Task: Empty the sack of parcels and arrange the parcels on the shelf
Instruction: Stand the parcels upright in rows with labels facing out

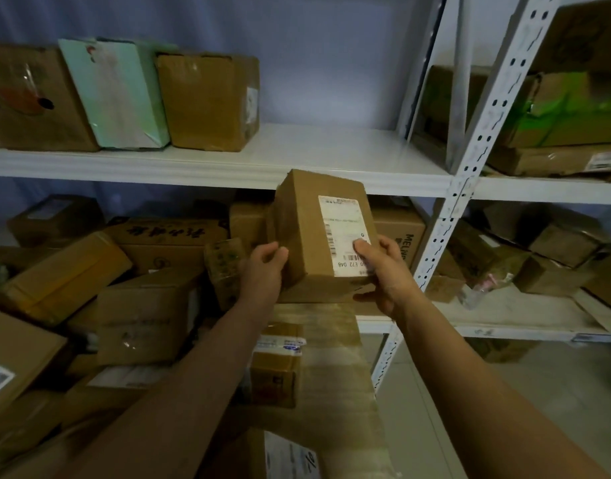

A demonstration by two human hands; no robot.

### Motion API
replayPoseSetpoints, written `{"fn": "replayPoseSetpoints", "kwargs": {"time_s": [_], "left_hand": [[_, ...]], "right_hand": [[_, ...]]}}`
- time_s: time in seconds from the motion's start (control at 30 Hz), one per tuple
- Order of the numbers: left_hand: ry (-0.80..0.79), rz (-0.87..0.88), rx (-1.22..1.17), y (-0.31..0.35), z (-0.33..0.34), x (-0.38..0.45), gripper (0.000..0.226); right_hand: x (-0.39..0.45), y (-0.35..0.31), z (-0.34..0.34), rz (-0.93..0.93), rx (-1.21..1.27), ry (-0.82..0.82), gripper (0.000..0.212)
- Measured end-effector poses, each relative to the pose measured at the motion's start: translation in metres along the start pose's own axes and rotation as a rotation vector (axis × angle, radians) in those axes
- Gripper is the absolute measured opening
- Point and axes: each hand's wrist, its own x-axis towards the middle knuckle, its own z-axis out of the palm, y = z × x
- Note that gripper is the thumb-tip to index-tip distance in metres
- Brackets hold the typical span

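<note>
Against pale far wall, white metal shelving (331,157) seen, tiers loaded with cardboard boxes. Small brown parcel (318,233) held upright before middle shelf edge, label facing near. Parcel gripped by left hand (262,267) at left side, right hand (383,271) at lower right corner, thumb on label. Both forearms extended forward.

left hand (264,267) bare | right hand (387,271) bare | forearms unsleeved
</note>
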Motion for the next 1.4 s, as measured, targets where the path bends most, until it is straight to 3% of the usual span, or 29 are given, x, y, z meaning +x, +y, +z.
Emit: {"fn": "replayPoseSetpoints", "kwargs": {"time_s": [0.17,0.23,0.53,0.77,1.23,1.3,1.4], "left_hand": [[-0.214,-0.295,0.063,-0.023,0.043,-0.014,0.053],[-0.278,-0.338,0.089,-0.040,0.056,-0.016,0.057],[-0.383,-0.149,0.652,-0.099,0.088,0.035,0.036],[-0.388,-0.125,0.884,-0.140,0.083,0.076,0.032],[-0.416,-0.138,0.896,-0.160,0.079,0.116,0.042],[-0.363,-0.081,0.898,-0.148,0.071,0.110,0.047],[-0.014,0.218,0.954,-0.107,0.048,0.102,0.060]], "right_hand": [[0.009,0.020,-0.031,0.087,-0.086,0.147,0.054],[0.017,0.040,-0.040,0.147,-0.126,0.205,0.060],[0.058,0.112,-0.050,0.215,-0.154,0.367,0.061],[0.098,0.160,-0.037,0.287,-0.219,0.282,0.054],[0.138,0.177,-0.020,0.286,-0.374,0.372,0.038],[0.138,0.168,-0.018,0.281,-0.466,0.423,0.048],[0.131,0.147,-0.011,0.126,-0.662,0.660,0.051]]}}
